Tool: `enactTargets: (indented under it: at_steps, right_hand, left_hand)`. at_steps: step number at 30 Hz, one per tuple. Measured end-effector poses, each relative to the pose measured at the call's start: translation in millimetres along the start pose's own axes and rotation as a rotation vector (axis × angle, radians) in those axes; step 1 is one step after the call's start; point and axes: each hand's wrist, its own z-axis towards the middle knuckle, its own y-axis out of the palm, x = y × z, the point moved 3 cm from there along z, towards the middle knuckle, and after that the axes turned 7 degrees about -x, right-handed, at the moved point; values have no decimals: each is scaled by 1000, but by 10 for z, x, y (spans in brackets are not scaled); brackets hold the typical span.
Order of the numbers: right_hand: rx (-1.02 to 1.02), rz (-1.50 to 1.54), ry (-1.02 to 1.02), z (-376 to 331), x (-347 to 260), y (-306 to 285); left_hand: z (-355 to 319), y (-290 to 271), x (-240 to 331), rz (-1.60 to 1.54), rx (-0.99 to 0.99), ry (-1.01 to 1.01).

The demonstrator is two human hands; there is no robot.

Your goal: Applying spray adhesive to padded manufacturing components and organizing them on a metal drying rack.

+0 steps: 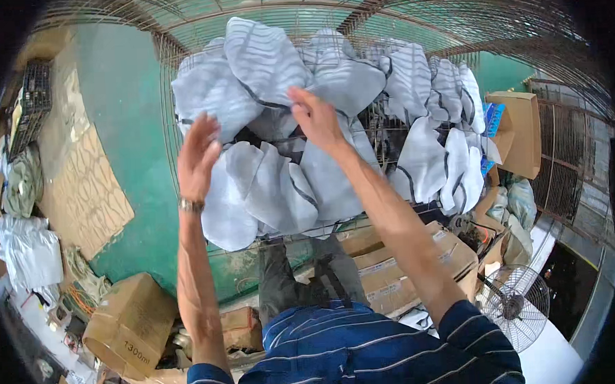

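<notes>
Pale grey rounded pieces, soft-looking and partly edged with dark trim, lie in overlapping rows on a wire rack (170, 139). I cannot make out their exact kind. My left hand (199, 155) is at the left side of the rack, over the gap between a back-row piece (214, 93) and a front-row piece (229, 202). Its fingers are stretched out, slightly blurred, holding nothing. My right hand (318, 119) hovers by the dark lower edge of a large upright piece (264, 56), fingers apart and nothing in them. Whether its fingertips touch that edge is unclear.
Wire mesh rises behind the rack. An open cardboard box (521, 134) with blue packets adjoins its right end. Low in front lie cardboard cartons (420, 266), with a metal fan (513, 306) at the right. Another carton (131, 326) and white bags (29, 252) sit at left.
</notes>
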Motion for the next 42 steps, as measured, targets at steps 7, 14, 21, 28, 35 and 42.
enactTargets:
  at_steps: [7, 14, 21, 28, 35, 42]
  right_hand:
    - [123, -77, 428, -1917, -107, -396]
    - [123, -78, 706, -3613, -297, -276]
    - [-135, -224, 818, -4091, -505, 151]
    - [0, -156, 744, -4162, -802, 211]
    - [154, -77, 748, -4492, -924, -170]
    - [339, -11, 769, -5200, -529, -512]
  left_hand:
    - [-1379, 492, -366, -229, 75, -62]
    - [-1703, 892, -130, -209, 30, -250]
    - [-952, 596, 964, -176, 50, 76]
    - [-696, 836, 2799, 30, -25, 499]
    - [-720, 2092, 4425, 499, -243, 1103]
    - [-61, 3159, 5024, 958, -293, 1345]
